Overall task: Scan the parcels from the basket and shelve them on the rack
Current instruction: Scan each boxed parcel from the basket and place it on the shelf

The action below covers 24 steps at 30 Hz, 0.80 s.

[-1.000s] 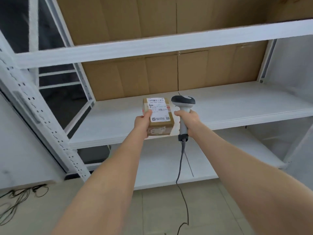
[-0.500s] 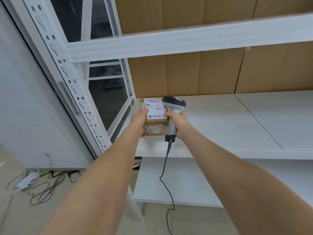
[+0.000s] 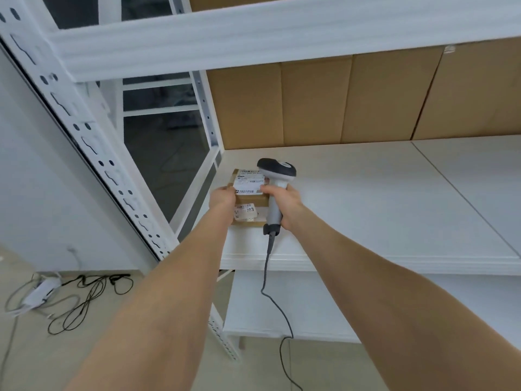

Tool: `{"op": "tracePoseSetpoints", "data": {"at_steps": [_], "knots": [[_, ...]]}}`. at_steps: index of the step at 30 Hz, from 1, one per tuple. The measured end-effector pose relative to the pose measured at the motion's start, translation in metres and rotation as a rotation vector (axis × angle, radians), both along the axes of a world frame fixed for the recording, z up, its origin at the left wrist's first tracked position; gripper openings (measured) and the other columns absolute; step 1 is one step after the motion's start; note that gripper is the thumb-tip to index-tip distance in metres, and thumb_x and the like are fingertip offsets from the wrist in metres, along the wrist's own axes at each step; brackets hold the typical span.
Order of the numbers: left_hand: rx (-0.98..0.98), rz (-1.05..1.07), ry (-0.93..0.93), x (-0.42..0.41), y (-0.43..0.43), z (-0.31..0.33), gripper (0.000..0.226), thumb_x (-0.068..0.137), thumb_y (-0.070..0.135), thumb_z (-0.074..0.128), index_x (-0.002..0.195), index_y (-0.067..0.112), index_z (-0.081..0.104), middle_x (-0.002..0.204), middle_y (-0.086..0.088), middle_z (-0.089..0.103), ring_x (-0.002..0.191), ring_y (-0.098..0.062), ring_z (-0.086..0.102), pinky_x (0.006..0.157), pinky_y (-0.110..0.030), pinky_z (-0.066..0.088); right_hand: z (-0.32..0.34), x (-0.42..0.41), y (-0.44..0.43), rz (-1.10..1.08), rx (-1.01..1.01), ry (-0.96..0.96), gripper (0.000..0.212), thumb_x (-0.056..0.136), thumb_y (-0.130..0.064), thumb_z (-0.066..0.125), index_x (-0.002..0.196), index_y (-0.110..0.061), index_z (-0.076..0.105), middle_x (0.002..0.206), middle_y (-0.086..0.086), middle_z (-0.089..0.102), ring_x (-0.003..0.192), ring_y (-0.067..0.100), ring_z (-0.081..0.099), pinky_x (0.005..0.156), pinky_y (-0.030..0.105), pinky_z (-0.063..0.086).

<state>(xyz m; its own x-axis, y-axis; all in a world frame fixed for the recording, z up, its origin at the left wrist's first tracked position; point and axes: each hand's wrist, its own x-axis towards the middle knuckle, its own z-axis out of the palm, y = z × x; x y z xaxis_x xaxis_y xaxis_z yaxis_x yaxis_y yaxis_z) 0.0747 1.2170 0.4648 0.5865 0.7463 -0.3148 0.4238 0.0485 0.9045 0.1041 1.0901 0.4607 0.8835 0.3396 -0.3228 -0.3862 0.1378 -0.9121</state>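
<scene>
A small brown cardboard parcel (image 3: 250,199) with white labels sits on the left end of the white rack shelf (image 3: 366,210), near its front edge. My left hand (image 3: 222,197) grips the parcel's left side. My right hand (image 3: 283,203) holds a grey and white barcode scanner (image 3: 275,190) by its handle, right beside the parcel, with a fingertip touching the parcel's top label. The scanner's grey cable (image 3: 267,283) hangs down to the floor.
A white perforated upright (image 3: 93,148) stands at the left. An upper shelf beam (image 3: 253,35) crosses overhead. Brown cardboard (image 3: 352,100) lines the rack's back. A lower shelf (image 3: 282,306) lies beneath. Cables and a power strip (image 3: 56,294) lie on the floor at left.
The view has closed in on the rack's left end. The parcel has gone from held above the shelf edge to resting on the shelf, with both hands still at it.
</scene>
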Motion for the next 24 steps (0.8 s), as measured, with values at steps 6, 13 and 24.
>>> {"op": "tracePoseSetpoints", "data": {"at_steps": [6, 13, 24], "knots": [[0.16, -0.028, 0.154, 0.017, 0.001, 0.001, 0.014, 0.091, 0.011, 0.055, 0.103, 0.005, 0.054, 0.117, -0.017, 0.06, 0.094, -0.03, 0.06, 0.07, -0.036, 0.051, -0.003, 0.008, -0.013, -0.018, -0.019, -0.001, 0.015, 0.086, -0.011, 0.07, 0.087, -0.017, 0.057, 0.1, 0.012, 0.067, 0.092, 0.03, 0.065, 0.09, 0.046, 0.054], [0.617, -0.112, 0.031, 0.038, -0.04, 0.026, 0.047, 0.092, 0.019, 0.053, 0.138, 0.017, 0.042, 0.137, -0.013, 0.04, 0.117, -0.032, 0.049, 0.086, -0.035, 0.043, 0.01, 0.009, -0.064, -0.084, -0.058, -0.011, 0.032, 0.088, -0.018, 0.07, 0.112, -0.009, 0.052, 0.091, 0.008, 0.053, 0.086, 0.027, 0.056, 0.09, 0.049, 0.052], [0.602, -0.621, -0.062, 0.062, -0.247, 0.023, 0.038, 0.092, 0.017, 0.049, 0.129, 0.015, 0.054, 0.137, -0.013, 0.042, 0.11, -0.032, 0.056, 0.092, -0.03, 0.043, 0.023, -0.025, -0.258, -0.486, 0.042, -0.04, 0.016, 0.089, -0.007, 0.063, 0.101, -0.004, 0.053, 0.066, 0.01, 0.06, 0.056, 0.016, 0.057, 0.062, 0.028, 0.054]]}}
